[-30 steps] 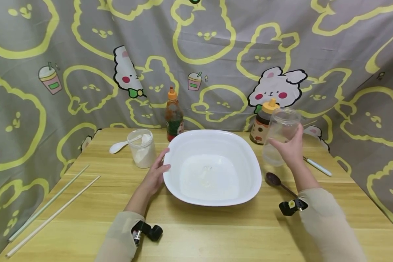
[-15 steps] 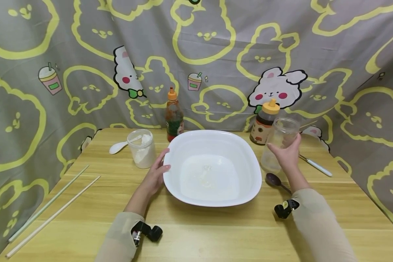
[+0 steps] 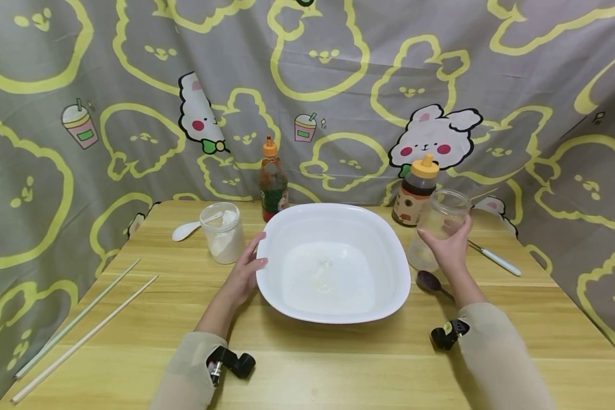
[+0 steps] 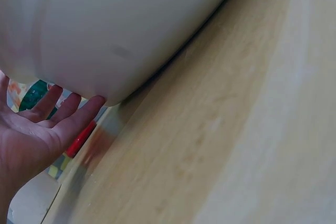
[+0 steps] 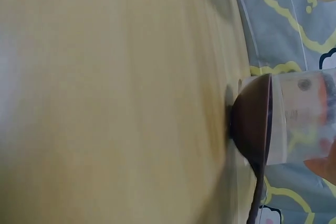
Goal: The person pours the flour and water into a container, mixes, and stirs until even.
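Note:
A wide white basin (image 3: 333, 222) stands mid-table with pale, wet-looking residue on its floor. My left hand (image 3: 242, 276) is at its left side, thumb at the rim. In the left wrist view, extended fingertips touch the basin's outer wall (image 4: 110, 30). To the right, my right hand (image 3: 451, 245) grips a clear jar (image 3: 424, 253) that has no lid. The jar stands upright at table level, its lower part cloudy. Close in front of it lies a dark brown spoon (image 3: 429, 281), whose bowl overlaps the jar's base (image 5: 278, 129) in the right wrist view.
A jar of white powder (image 3: 224, 242) holds a small spoon, beside a white spoon (image 3: 185, 230). A red sauce bottle (image 3: 273, 188) and a yellow-capped bottle (image 3: 415, 196) stand behind. Two sticks (image 3: 84, 339) lie left. A pale-handled tool (image 3: 501, 263) lies right. A patterned curtain (image 3: 338, 85) borders the table.
My right hand has lowered the clear jar to the table, beside the basin and behind the brown spoon. The left hand and basin stay in place.

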`<action>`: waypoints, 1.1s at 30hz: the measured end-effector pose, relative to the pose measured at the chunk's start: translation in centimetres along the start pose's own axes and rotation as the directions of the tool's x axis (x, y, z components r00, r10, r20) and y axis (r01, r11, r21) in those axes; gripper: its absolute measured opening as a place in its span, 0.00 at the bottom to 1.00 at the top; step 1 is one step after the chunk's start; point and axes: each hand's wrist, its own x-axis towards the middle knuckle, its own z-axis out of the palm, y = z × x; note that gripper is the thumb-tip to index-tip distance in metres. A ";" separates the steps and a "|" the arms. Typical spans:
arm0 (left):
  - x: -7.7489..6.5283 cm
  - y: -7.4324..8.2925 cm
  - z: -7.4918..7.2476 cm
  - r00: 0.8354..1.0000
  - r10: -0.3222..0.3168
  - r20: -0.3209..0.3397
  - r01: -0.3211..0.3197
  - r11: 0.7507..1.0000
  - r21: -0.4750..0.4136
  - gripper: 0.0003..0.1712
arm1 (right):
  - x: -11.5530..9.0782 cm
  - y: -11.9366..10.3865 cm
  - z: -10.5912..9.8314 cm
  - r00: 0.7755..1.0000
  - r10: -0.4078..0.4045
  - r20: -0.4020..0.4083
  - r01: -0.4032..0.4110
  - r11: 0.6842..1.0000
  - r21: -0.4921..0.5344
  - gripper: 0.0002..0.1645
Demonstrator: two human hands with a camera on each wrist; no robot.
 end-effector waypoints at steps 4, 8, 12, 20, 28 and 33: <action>0.0 0.0 0.0 1.000 -0.009 -0.009 0.009 1.000 -0.001 0.37 | -1.0 -1.9 -0.9 0.996 0.052 0.075 -0.051 0.999 -0.008 0.63; -0.1 0.0 0.0 1.000 -0.020 -0.015 0.020 1.000 -0.008 0.37 | -1.8 -2.7 -2.0 0.988 0.062 0.144 -0.060 0.998 -0.020 0.60; -0.1 -0.1 0.1 1.000 -0.019 -0.010 0.019 1.000 -0.014 0.37 | -2.1 -2.7 -3.3 0.983 0.039 0.179 -0.038 0.999 -0.011 0.58; -0.1 0.0 0.1 1.000 -0.016 -0.016 0.016 1.000 -0.009 0.37 | -2.7 -3.1 -6.6 0.970 0.009 0.242 -0.025 0.998 0.063 0.52; 0.0 0.1 0.1 1.000 -0.017 -0.009 0.017 1.000 -0.003 0.37 | -7.3 -9.6 -9.1 0.931 -0.028 0.365 0.021 1.000 0.023 0.42; 0.0 0.1 0.1 1.000 -0.014 -0.009 0.014 1.000 -0.002 0.37 | -8.0 -6.2 -10.6 0.924 -0.074 0.376 0.039 0.994 0.102 0.37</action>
